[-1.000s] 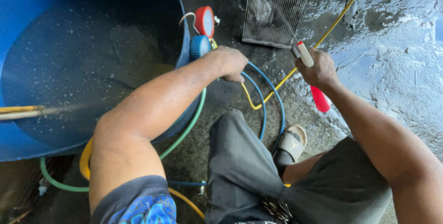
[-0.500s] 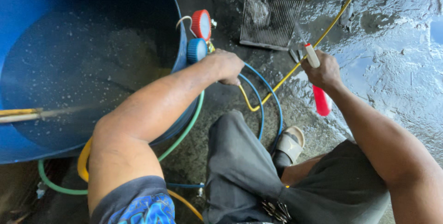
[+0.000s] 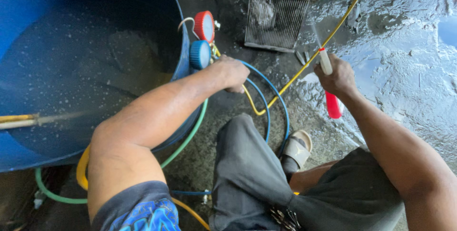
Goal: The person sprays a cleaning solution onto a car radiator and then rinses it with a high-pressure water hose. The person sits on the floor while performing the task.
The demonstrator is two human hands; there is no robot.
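Right hand clamped on red-handled spray tool, nozzle aimed far at finned metal coil leaning on wet ground. Left hand closed at hose junction just below gauges; what it grips hidden. Hands apart. Blue barrel rim crowds left arm; open wet concrete right. Knee and sandal fill near middle. Since earlier frame: right hand shifted slightly right, tool more upright. Count: two gauges, red gauge and blue gauge; blue hose, yellow hose, green hose; one coil.
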